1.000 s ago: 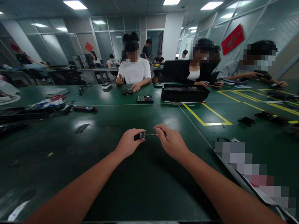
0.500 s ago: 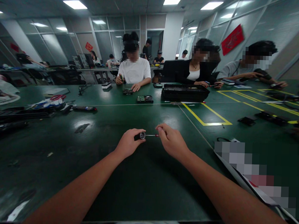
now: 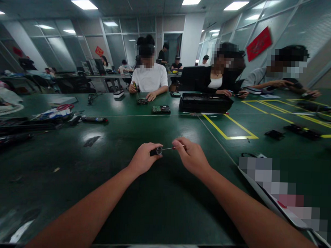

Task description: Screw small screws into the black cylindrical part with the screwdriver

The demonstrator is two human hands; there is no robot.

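My left hand [image 3: 143, 159] pinches a small black cylindrical part [image 3: 159, 151] between thumb and fingers. Its round, silver-rimmed end faces me, and the inside is too small to make out. A slim screwdriver [image 3: 173, 148] with a reddish handle is gripped in the closed fingers of my right hand [image 3: 192, 154]. From there its thin metal shaft points left, and the tip is at the rim of the black part. Whether the tip sits inside or only touches it, I cannot tell. Both hands are above the green tabletop [image 3: 151, 206].
A long black housing [image 3: 205, 103] and a circuit board [image 3: 161, 109] lie across the table. Tools and cables [image 3: 56, 112] are heaped at left, with a black pen-like tool [image 3: 95, 119] beside them. A pixelated sheet [image 3: 277, 193] lies at right. Several people sit opposite.
The screwdriver has tilted, its handle end now higher and showing past my right fingers. The black part has turned slightly. Both hands stay in nearly the same place.
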